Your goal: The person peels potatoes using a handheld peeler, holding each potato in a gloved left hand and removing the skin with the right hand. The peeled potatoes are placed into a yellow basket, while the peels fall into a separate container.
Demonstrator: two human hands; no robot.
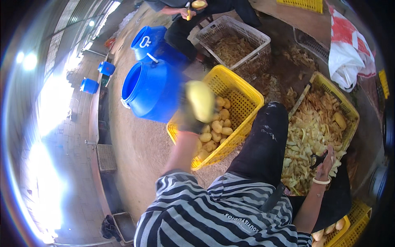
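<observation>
My left hand, in a dark glove and blurred, holds a large peeled potato above a yellow plastic crate. Pale peeled potatoes lie inside that crate. On the right, my bare right hand grips a black-handled peeler; its blade is hard to make out. Beneath this hand, potato peelings heap up in another yellow crate, where an unpeeled-looking potato rests near the right wall.
Blue plastic barrels stand beyond the potato crate at the left. A co-worker's hand holds a peeler opposite, behind a white crate of peelings. A red and white sack lies at the upper right; more potatoes sit at the lower right.
</observation>
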